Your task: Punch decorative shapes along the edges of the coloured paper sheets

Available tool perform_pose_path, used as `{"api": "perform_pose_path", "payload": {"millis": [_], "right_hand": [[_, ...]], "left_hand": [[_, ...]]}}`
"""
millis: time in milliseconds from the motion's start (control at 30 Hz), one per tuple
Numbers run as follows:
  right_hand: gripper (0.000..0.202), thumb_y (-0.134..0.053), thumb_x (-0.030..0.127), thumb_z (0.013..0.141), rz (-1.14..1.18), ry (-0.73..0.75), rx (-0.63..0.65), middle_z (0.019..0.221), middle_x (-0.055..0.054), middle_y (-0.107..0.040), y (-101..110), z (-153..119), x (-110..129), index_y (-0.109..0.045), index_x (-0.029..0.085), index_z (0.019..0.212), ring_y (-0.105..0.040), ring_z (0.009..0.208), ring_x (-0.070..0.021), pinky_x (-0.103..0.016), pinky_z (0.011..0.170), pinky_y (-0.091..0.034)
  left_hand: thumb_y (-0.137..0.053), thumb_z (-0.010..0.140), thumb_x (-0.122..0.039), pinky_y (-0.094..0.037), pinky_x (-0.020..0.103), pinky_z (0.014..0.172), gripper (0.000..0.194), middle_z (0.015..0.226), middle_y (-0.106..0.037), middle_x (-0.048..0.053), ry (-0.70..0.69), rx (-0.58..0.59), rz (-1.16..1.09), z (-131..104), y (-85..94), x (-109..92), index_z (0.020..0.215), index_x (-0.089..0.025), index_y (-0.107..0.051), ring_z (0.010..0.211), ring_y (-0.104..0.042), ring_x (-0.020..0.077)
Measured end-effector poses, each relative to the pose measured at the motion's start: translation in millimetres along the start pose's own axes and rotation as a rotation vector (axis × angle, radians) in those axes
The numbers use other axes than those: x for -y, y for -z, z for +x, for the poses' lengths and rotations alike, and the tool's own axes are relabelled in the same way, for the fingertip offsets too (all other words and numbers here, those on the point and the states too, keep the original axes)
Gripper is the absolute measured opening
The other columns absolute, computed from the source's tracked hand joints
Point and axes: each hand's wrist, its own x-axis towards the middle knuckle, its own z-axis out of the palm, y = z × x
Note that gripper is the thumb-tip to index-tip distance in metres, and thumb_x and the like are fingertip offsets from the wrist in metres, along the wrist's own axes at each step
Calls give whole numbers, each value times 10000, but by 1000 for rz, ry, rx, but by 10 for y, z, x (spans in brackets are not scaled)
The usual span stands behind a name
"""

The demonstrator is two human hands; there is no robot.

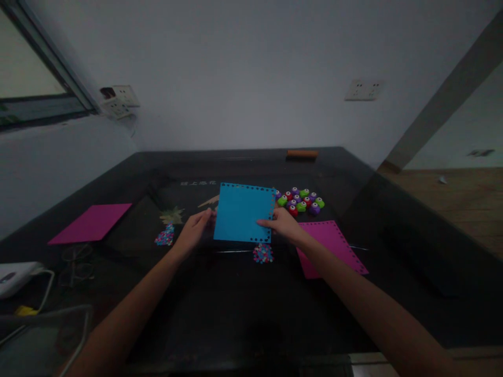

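Note:
A blue sheet of paper (243,213) is raised over the dark table, with small punched holes along its top and right edges and part of its bottom edge. My right hand (281,222) pinches its right edge, thumb lying on the front face. At the left edge is my left hand (196,225), fingers closed at the paper's border and partly hidden. Just below the sheet lies a small pile of colourful paper bits (263,253). Under my right forearm is a pink sheet (330,246) with holes along its top and right edges.
Beyond my right hand sit several red, green and purple eyed hole punches (301,201). Another pile of bits (165,235) and a plain pink sheet (92,223) lie left. A brown roll (302,154) rests at the back; a white device (18,277) with a cable stands front left.

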Motion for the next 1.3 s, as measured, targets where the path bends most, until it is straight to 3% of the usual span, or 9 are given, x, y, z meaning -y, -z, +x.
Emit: {"api": "perform_pose_path", "payload": {"millis": [67, 133, 300, 433, 667, 833, 967, 1167, 1300], "right_hand": [[241, -679, 347, 685, 0, 8, -95, 509, 33, -533, 88, -29, -37, -528, 177, 602, -413, 395, -75, -221, 395, -334], [269, -678, 393, 673, 22, 34, -175, 488, 36, -526, 159, -31, -82, -532, 174, 615, -418, 372, -79, -220, 377, -335], [316, -688, 439, 647, 154, 108, -316, 539, 12, -593, 248, 7, -189, -595, 156, 752, -487, 369, -115, -242, 365, -403], [377, -709, 395, 632, 288, 109, -340, 672, -20, -661, 249, 4, -221, -617, 146, 899, -555, 452, -138, -254, 389, -464], [309, -753, 262, 580, 374, -20, -287, 732, -43, -692, 161, -26, -212, -645, 138, 842, -611, 552, -149, -246, 441, -509], [381, -769, 279, 556, 385, -2, -329, 737, -36, -688, 102, -42, -208, -634, 143, 886, -584, 512, -131, -215, 386, -464], [293, -764, 325, 567, 335, 15, -337, 609, -11, -637, 83, -54, -214, -615, 136, 734, -523, 441, -103, -201, 356, -406], [297, -757, 350, 571, 344, 33, -347, 555, 15, -595, 63, -57, -227, -597, 144, 713, -468, 398, -88, -207, 343, -366], [315, -753, 357, 562, 374, 63, -361, 577, 10, -602, 63, -41, -230, -596, 152, 743, -497, 437, -104, -214, 363, -377]], "left_hand": [[-416, 826, -607, -510, 318, 674, 509, 839, -696, 84, -94, -4, 56, 147, 43, 41, 902, -153, -635, 740, -644, 204], [-369, 863, -552, -505, 308, 689, 476, 908, -694, 82, -185, -118, 228, 301, 67, 100, 945, -158, -624, 776, -641, 199], [-396, 865, -451, -468, 359, 801, 397, 976, -655, 95, -245, -265, 410, 537, -50, 292, 999, -144, -609, 892, -606, 230], [-510, 824, -445, -460, 388, 831, 359, 967, -629, 95, -307, -226, 528, 546, -178, 393, 1000, -152, -622, 891, -591, 240], [-681, 722, -331, -411, 440, 919, 261, 1001, -622, 96, -393, -131, 618, 498, -220, 420, 934, -181, -655, 1005, -539, 276], [-695, 708, -284, -405, 459, 924, 277, 1001, -638, 103, -379, -116, 550, 471, -209, 407, 958, -172, -656, 993, -553, 285], [-677, 722, -289, -465, 416, 842, 338, 977, -657, 77, -327, -88, 420, 390, -245, 354, 1042, -188, -636, 862, -611, 243], [-659, 720, -317, -530, 299, 593, 417, 983, -666, 66, -211, 35, 114, 210, -490, 201, 1109, -186, -582, 698, -659, 185], [-683, 704, -275, -549, 295, 640, 429, 915, -674, 61, -135, 112, -62, 86, -661, 100, 1106, -172, -574, 703, -676, 173]]}}
